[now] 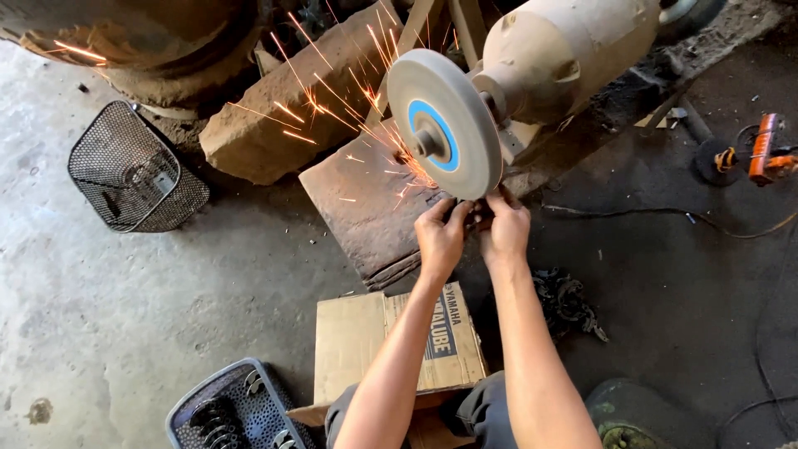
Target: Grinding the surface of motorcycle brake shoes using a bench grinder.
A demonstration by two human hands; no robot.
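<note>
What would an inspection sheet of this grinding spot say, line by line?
Surface: stained concrete floor, dusty.
Job's things: grey grinding wheel on a motor, sparks flying left; small workpiece hidden between the fingers at the wheel's lower rim.
Clutter: wire basket, stone block, rusty plate, cardboard box, perforated tray, metal scrap pile.
Hands: left hand and right hand together pinch the piece.
Cables: black cable across the floor.
Surroundings: orange tool at right.

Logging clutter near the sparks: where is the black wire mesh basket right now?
In the head view, the black wire mesh basket lies tipped on the concrete floor at far left, left of the brown stone block.
</note>
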